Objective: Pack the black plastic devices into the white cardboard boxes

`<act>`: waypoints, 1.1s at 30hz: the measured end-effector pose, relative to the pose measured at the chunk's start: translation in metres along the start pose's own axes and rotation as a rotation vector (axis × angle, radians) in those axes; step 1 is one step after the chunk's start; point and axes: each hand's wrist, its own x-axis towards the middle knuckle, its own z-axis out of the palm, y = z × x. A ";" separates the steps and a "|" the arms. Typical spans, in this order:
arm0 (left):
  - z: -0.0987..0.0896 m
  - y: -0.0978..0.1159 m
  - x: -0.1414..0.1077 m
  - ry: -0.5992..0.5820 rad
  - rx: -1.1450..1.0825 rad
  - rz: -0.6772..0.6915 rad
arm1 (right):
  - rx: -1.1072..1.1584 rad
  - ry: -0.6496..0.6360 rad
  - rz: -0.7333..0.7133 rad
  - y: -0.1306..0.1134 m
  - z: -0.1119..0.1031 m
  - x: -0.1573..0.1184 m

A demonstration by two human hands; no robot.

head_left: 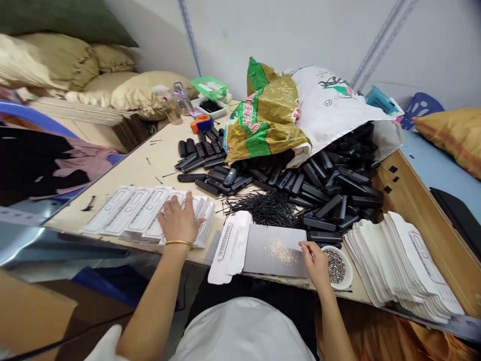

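My left hand [182,219] lies palm down with fingers spread on a row of printed white boxes [119,210] along the table's left front. Beside the white bowl of small metal screws [336,266], my right hand [314,260] has its thumb and fingers pressed together; whatever they hold, if anything, is too small to make out. It is over the right edge of a grey board [259,250], which carries a scatter of tiny pale bits [281,250]. One flattened white box [230,248] overlaps the board's left side. Behind it is a pile of thin black sticks [263,208].
Many black plastic cases [323,210] spill from a white sack [323,110] with a green-gold bag [266,120] over it. Flat white cartons [398,265] are stacked at the right, inside a wooden edge board [424,215]. Orange and blue tape rolls [202,123] sit farther back.
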 end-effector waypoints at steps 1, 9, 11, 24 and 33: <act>0.000 -0.001 0.001 0.007 -0.020 0.000 | -0.003 0.034 0.018 0.001 -0.004 -0.001; 0.032 0.058 -0.020 0.023 -0.260 0.544 | -0.244 0.176 0.249 0.062 -0.034 -0.007; 0.052 0.096 -0.033 -0.141 -0.376 0.760 | -0.287 0.129 0.216 0.074 -0.032 -0.009; 0.099 0.266 -0.064 -0.402 -0.455 1.073 | -0.073 0.337 0.202 0.071 -0.025 -0.014; 0.065 0.145 -0.056 -0.581 -1.366 0.441 | 0.682 0.273 0.275 0.009 0.008 -0.013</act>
